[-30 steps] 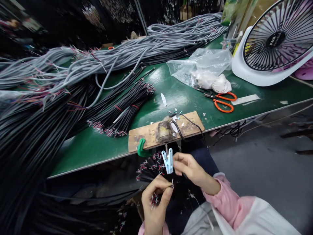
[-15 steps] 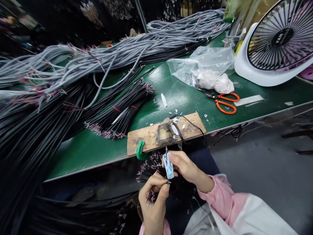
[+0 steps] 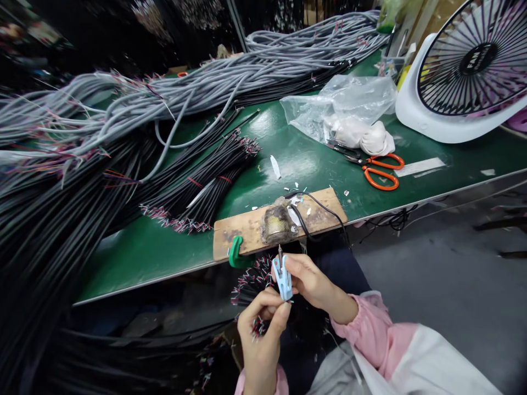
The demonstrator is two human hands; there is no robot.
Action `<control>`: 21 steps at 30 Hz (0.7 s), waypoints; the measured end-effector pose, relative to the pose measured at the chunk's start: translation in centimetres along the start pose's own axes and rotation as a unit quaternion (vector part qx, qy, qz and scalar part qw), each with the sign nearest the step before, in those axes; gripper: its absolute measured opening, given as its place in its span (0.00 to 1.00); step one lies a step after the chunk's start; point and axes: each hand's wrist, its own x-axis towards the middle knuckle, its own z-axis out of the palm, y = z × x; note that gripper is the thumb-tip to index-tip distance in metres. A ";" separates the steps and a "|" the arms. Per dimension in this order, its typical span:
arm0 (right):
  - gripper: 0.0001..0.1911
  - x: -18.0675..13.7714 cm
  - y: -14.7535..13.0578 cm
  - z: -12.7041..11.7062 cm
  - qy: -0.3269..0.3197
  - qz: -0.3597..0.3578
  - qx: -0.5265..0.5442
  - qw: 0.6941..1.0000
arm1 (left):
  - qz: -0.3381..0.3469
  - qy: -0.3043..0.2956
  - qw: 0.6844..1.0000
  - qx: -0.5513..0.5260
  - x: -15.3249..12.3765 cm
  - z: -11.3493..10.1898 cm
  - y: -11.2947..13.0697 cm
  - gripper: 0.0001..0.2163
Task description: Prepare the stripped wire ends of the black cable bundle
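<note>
My right hand (image 3: 316,285) pinches a light blue plastic clip (image 3: 283,281) between thumb and fingers. The clip sits at the end of a thin metal shaft (image 3: 280,251), which points down from a small grimy motor (image 3: 275,226). Just below the clip, my left hand (image 3: 259,334) is closed on black cables. One cable's stripped end, with a greenish wire tip, shows at its thumb and finger, at the clip's lower end. Other red and white wire tips (image 3: 258,327) poke out from within the curled left fingers. Behind the left hand hang more black cable ends (image 3: 251,280).
The motor sits on a wooden board (image 3: 234,224) held by a green clamp (image 3: 236,252) at the table edge. Black cable bundles (image 3: 206,186) and grey cables (image 3: 197,93) lie left and behind. Orange-handled scissors (image 3: 381,174), a plastic bag (image 3: 349,96) and a fan (image 3: 428,109) are right.
My left hand has moved slightly right and up, bringing the wire end right against the clip's lower end. My right hand keeps its pinch on the clip.
</note>
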 end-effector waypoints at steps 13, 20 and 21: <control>0.27 -3.0 1.9 -2.2 0.080 0.017 -0.005 0.997 | 0.011 0.002 1.000 0.018 -0.3 -0.4 -0.4 0.12; 0.22 -5.8 1.6 -2.3 0.008 -0.035 -0.153 0.988 | -0.035 -0.015 0.999 0.032 -1.8 -1.7 -1.6 0.15; 0.21 -6.0 1.5 -2.1 -0.007 -0.052 -0.170 0.984 | -0.043 -0.014 0.999 0.031 -2.0 -1.9 -1.8 0.15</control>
